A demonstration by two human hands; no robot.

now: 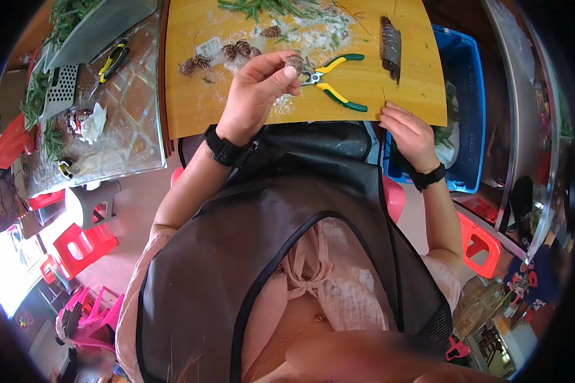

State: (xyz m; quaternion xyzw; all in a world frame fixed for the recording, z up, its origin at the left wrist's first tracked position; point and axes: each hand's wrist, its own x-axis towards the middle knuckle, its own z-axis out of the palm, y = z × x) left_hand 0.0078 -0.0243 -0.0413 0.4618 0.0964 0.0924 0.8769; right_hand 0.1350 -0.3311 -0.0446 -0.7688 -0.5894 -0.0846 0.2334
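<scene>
**Pine cone held over yellow surface**

A small pine cone (294, 62) is pinched in the left hand (257, 96), raised above the surface (364, 89) beside yellow-handled pliers (336, 80). The right hand (410, 133) is curled, empty, at the surface's near edge.

head cam | looks steeply down, close over chest | faces yellow board (364, 83) | fisheye

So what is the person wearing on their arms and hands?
Both hands are bare, with no gloves. The left hand has a black band like a watch around its wrist, and the right hand has a thinner black band around its wrist. Both forearms are bare. Pale pink sleeves show only high up near the shoulders, beside a dark apron.
</scene>
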